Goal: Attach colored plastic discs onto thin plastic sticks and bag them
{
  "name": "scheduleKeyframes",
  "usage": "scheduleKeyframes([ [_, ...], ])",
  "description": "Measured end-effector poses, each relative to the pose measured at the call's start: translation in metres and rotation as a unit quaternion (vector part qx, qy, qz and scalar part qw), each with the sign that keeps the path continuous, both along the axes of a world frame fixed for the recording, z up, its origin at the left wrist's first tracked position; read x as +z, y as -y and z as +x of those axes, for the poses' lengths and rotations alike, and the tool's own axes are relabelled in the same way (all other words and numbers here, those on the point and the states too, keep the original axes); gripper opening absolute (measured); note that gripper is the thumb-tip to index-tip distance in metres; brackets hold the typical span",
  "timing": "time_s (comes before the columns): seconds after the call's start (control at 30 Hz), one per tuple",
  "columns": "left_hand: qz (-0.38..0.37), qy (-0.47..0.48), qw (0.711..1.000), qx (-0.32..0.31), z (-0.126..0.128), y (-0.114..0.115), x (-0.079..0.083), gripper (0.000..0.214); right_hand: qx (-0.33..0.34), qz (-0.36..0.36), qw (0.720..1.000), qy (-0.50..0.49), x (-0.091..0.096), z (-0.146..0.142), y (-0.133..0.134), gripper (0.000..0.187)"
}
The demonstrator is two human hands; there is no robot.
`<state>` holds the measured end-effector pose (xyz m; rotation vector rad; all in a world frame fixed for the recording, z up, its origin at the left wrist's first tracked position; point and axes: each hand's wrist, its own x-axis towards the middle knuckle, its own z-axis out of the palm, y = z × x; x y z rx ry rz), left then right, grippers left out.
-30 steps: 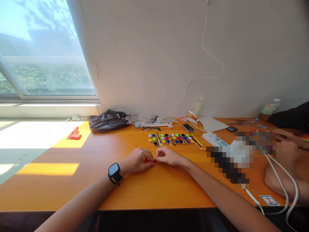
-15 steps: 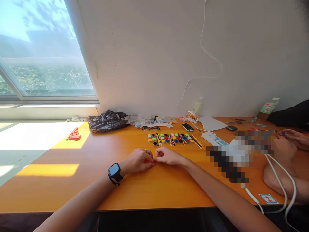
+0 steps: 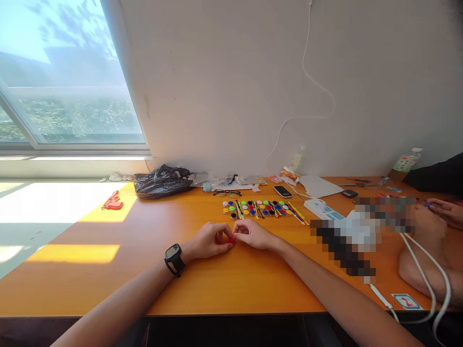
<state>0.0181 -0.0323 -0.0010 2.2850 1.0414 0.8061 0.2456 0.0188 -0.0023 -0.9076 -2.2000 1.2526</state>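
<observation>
While the left hand (image 3: 210,240) pinches a red piece (image 3: 229,240), shape mostly hidden, right hand (image 3: 250,234) at its end, own grip unclear

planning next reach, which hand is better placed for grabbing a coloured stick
Probably the right hand: it lies closer to the coloured sticks, while the left hand curls around a small red piece. Whether the right also grips it is unclear.

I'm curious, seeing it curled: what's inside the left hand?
In the left hand, part of a small red piece shows; the hand covers the rest, hiding its full shape.
</observation>
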Motion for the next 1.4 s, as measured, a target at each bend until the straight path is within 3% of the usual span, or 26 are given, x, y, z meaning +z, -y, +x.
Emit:
scheduleKeyframes([
  [0.2, 0.006, 0.040, 0.999, 0.004, 0.000, -0.002, -0.007, 0.026, 0.022, -0.084, 0.994, -0.070, 0.008, -0.002, 0.006, 0.015],
  [0.43, 0.064, 0.056, 0.995, 0.043, -0.006, -0.004, 0.000, 0.014, -0.046, -0.153, 0.983, -0.094, 0.023, -0.003, 0.013, 0.034],
  [0.57, 0.127, 0.043, 0.988, 0.073, -0.015, -0.009, 0.008, 0.021, -0.063, -0.144, 0.983, -0.095, 0.023, -0.003, 0.012, 0.038],
  [0.7, 0.198, 0.003, 0.969, 0.147, -0.030, -0.024, 0.007, 0.024, -0.079, -0.116, 0.987, -0.083, 0.016, -0.004, 0.009, 0.037],
  [0.8, 0.219, -0.020, 0.952, 0.212, -0.042, -0.034, 0.003, 0.043, -0.082, -0.104, 0.989, -0.068, 0.011, -0.004, 0.006, 0.037],
  [0.9, 0.196, -0.036, 0.947, 0.253, -0.051, -0.039, 0.000, 0.051, -0.067, -0.096, 0.992, -0.056, 0.007, -0.004, 0.003, 0.036],
  [1.07, 0.079, -0.058, 0.955, 0.280, -0.054, -0.040, -0.003, 0.026, -0.030, -0.072, 0.996, -0.048, 0.001, -0.003, 0.002, 0.031],
  [1.17, 0.021, -0.061, 0.958, 0.281, -0.051, -0.039, -0.005, 0.023, -0.024, -0.046, 0.998, -0.029, -0.003, -0.002, 0.001, 0.027],
  [1.4, 0.023, -0.010, 0.972, 0.232, -0.050, -0.045, -0.016, 0.029, -0.011, 0.012, 1.000, -0.005, -0.009, -0.002, -0.002, 0.022],
])
